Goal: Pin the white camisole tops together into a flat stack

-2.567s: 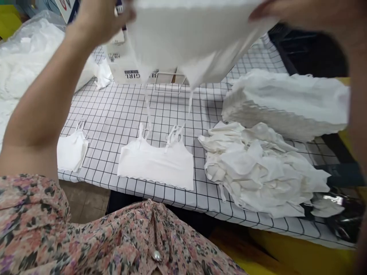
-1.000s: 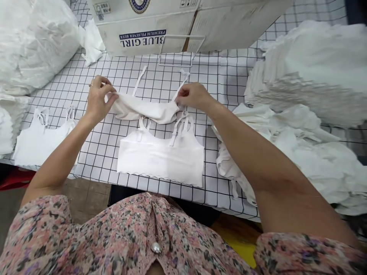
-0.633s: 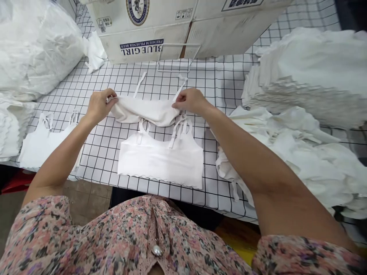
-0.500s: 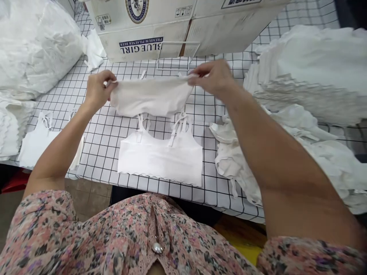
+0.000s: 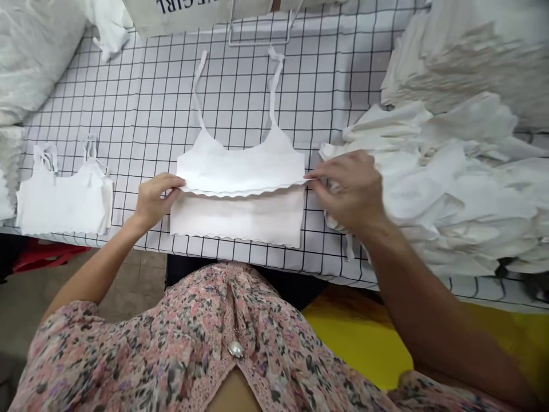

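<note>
A white strappy crop top [image 5: 242, 163] lies flat on the checked table [image 5: 150, 103], straps stretched away from me. It overlaps a second white crop top [image 5: 235, 220] that lies beneath it, nearer the table's front edge. My left hand [image 5: 154, 197] pinches the upper top's scalloped hem at its left corner. My right hand [image 5: 349, 186] pinches the same hem at its right corner.
Another white crop top [image 5: 64, 197] lies at the table's left front. A loose heap of white garments [image 5: 450, 177] sits to the right, with a neat stack [image 5: 472, 57] behind it. A cardboard box [image 5: 193, 11] and plastic-wrapped bundles [image 5: 34, 51] stand at the back.
The top was held up in the air between both hands. Now it is laid flat over the other top, and both hands have come down toward me to its hem corners.
</note>
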A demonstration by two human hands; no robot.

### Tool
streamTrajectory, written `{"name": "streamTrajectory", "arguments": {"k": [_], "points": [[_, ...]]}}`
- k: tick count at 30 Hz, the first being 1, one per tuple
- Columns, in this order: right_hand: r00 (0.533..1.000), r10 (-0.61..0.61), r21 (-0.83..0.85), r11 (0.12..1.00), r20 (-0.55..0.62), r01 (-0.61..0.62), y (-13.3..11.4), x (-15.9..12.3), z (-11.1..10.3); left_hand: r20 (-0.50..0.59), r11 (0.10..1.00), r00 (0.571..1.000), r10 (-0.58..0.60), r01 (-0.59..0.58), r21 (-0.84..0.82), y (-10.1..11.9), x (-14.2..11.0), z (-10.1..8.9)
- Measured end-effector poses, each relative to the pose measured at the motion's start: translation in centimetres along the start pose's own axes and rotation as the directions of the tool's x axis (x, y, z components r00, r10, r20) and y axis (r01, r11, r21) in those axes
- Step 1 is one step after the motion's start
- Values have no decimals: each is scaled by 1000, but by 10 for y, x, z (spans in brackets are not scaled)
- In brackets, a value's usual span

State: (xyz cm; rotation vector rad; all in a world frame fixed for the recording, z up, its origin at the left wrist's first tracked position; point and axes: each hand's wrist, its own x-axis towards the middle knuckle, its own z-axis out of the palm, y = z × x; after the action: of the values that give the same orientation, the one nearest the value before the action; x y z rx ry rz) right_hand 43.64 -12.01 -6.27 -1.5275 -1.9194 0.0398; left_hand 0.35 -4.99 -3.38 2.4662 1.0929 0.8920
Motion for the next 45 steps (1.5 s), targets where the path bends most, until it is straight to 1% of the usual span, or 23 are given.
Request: {"name": "streamTrajectory", "arguments": {"k": [2, 3, 7, 9, 11, 15, 17, 20, 22, 25, 27, 28, 30, 32, 33, 34, 35, 36, 38, 40, 42, 43, 45], "points": [[999, 26, -65, 998, 30, -24, 0, -16, 9, 13, 1000, 1000, -19, 18, 14, 2, -10, 7], [999, 34, -76, 997, 24, -32, -2, -19, 9, 11, 999, 1000, -26, 26, 24, 4, -12, 6], [992, -17, -65, 998, -127, 9, -18, -30, -13, -44, 997, 999, 25, -21, 77, 25, -18, -8], [987, -48, -62, 997, -152, 39, -30, -47, -22, -49, 995, 997, 57, -52, 85, 37, -30, -13], [994, -33, -55, 998, -102, 28, -41, -70, -23, -19, 995, 998, 61, -60, 77, 44, -46, -11], [998, 70, -64, 995, -6, -70, -57, -105, -15, 4, 996, 998, 62, -62, 63, 47, -70, -1], [998, 68, -75, 995, -18, -69, -62, -110, -15, -4, 996, 999, 53, -52, 78, 47, -73, 1], [999, 5, -106, 994, -44, -10, -68, -112, -20, -20, 995, 998, 53, -51, 90, 48, -73, -1], [1000, -15, -130, 991, -14, 13, -71, -115, -22, -20, 994, 998, 58, -56, 90, 49, -77, -2], [998, -29, -171, 985, 52, 38, -74, -125, -20, 56, 988, 997, 54, -62, 140, 51, -87, -3], [996, -69, -171, 982, 47, 76, -75, -127, -22, 133, 983, 991, 33, -56, 173, 53, -89, -8], [995, -95, -161, 982, 37, 100, -75, -124, -24, 149, 984, 989, 12, -39, 174, 52, -86, -13], [989, -146, -147, 978, 18, 147, -74, -105, -33, 103, 988, 994, -39, 23, 152, 45, -70, -24], [974, -226, -157, 963, -31, 219, -70, -71, -40, -20, 987, 995, -103, 104, 125, 27, -39, -34], [960, -274, -164, 951, -59, 261, -68, -50, -42, -83, 981, 986, -147, 156, 117, 14, -18, -36], [944, -318, -167, 939, -86, 301, -66, -26, -41, -116, 974, 974, -192, 204, 101, -2, 6, -36], [930, -352, -159, 929, -103, 334, -64, -1, -37, -123, 965, 962, -244, 253, 63, -18, 30, -35], [928, -359, -142, 928, -99, 344, -63, 25, -29, -102, 951, 947, -306, 309, 11, -35, 56, -31], [956, -291, -77, 955, -25, 288, -60, 74, -5, -30, 902, 905, -425, 420, -96, -64, 105, -19], [982, -164, 21, 987, 91, 162, -58, 120, 29, 25, 854, 870, -493, 489, -177, -85, 146, -2], [980, -36, 111, 994, 198, 14, -55, 160, 68, 32, 824, 847, -531, 524, -215, -96, 178, 17], [973, 24, 133, 990, 228, -56, -54, 177, 86, 30, 814, 839, -544, 536, -224, -99, 191, 26], [953, 127, 126, 978, 275, -167, -56, 208, 119, 21, 800, 826, -563, 552, -236, -103, 210, 41]]}}
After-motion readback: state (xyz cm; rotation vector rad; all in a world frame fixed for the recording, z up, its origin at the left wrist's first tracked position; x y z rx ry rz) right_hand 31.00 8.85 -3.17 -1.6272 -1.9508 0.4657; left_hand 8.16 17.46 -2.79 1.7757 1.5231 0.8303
